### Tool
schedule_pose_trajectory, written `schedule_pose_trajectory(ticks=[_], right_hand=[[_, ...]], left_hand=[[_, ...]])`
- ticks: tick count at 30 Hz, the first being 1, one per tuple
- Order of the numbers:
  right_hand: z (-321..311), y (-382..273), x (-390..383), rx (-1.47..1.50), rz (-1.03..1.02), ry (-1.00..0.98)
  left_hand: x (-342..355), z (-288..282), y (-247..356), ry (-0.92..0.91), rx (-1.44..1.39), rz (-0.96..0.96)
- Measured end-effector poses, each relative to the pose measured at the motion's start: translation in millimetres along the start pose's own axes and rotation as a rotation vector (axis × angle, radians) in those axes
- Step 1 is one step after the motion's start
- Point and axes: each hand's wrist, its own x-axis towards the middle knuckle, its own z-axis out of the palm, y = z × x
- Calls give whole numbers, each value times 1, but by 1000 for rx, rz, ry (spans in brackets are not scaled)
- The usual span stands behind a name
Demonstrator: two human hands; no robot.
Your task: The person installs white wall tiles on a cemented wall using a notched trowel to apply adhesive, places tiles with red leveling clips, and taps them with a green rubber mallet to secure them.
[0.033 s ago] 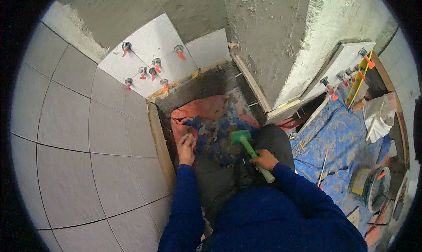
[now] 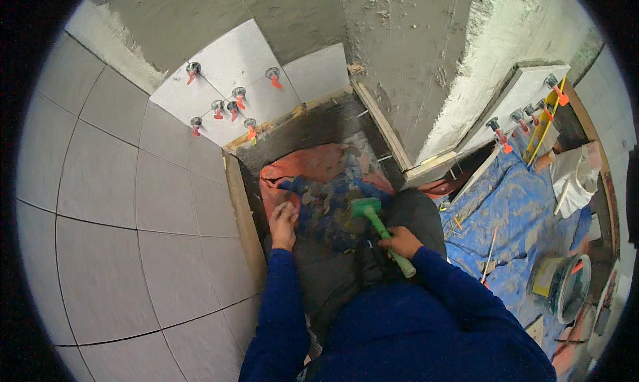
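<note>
My right hand is wrapped around the green handle of a mallet. Its green head points away from me, in front of my dark trouser leg. My left hand rests by my left knee, its fingers loosely bent and apart, with nothing seen in them. Just beyond the fingers lies a crumpled sheet, orange on one side and blue on the other, stained with mortar. It covers the floor of the recess between my knees and the far wall.
Large grey tiles cover the left wall. White tiles with red-capped levelling clips stand on the bare cement wall ahead. Wooden battens edge the recess. To the right are a blue tarp, a bucket and a white bag.
</note>
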Motion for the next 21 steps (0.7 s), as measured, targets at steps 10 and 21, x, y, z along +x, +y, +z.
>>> schedule_pose_trajectory(ticks=[10, 21], right_hand=[[-8, -17, 5, 160, 203, -10], [-11, -7, 3, 156, 130, 17]], left_hand=[[19, 73, 169, 357, 697, 868], [60, 131, 458, 526, 1845, 1088]])
